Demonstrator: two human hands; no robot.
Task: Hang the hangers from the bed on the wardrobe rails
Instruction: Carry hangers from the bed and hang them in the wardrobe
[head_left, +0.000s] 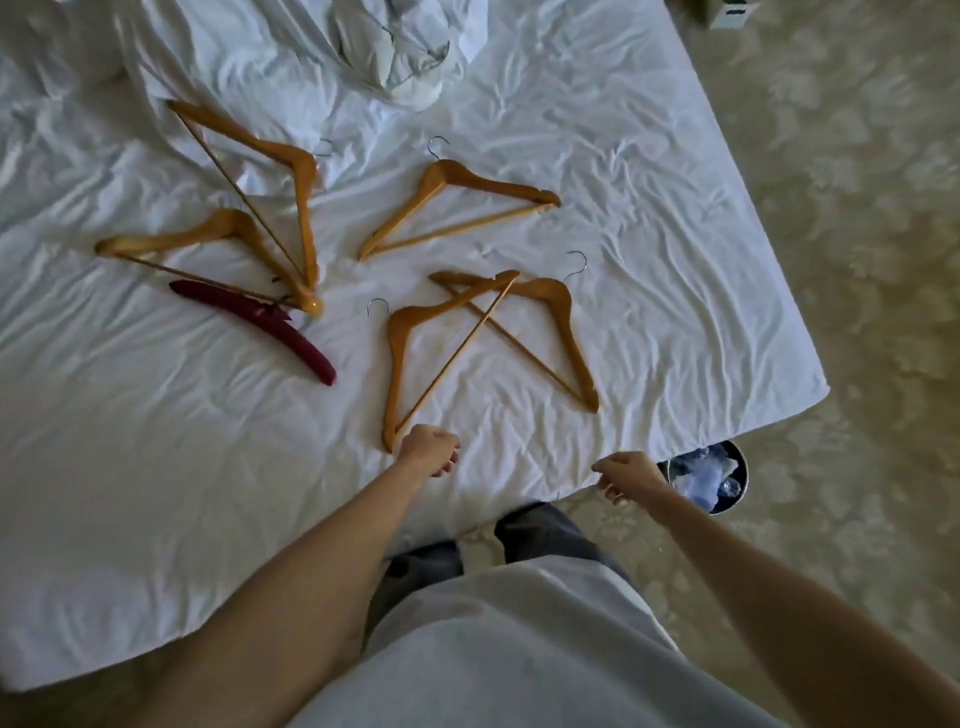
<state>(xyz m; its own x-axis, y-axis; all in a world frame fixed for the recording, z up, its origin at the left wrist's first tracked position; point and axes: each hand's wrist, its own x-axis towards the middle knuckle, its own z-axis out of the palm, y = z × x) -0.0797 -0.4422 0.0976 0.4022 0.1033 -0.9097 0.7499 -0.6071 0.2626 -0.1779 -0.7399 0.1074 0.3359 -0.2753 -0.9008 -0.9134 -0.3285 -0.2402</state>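
- Your left hand (430, 448) hovers over the bed's near edge with fingers curled loosely under and nothing in them; it counts as relaxed, not gripping.
- Your right hand (626, 475) hangs at the same edge toward the bed's right corner, fingers likewise loosely curled, holding nothing.
- The nearest wooden hanger (415, 358) lies just ahead of your left hand. Its lower tip sits right beside the knuckles, its long bar runs diagonally away up to the right, and its hook points left.
- A second wooden hanger (553, 332) crosses over that one, lying ahead of the gap between your hands, with its hook toward the far right.
- The left hand is plainly nearer to the first; the right would have to cross inward.
- Farther in lie a third wooden hanger (457, 208), two overlapping ones (260, 208) toward the bed's left side, and a dark red padded hanger (260, 325).
- No wardrobe rail is visible; judged so, none has been hung yet.
- A waste bin (709, 477) stands on the floor beside the right hand.
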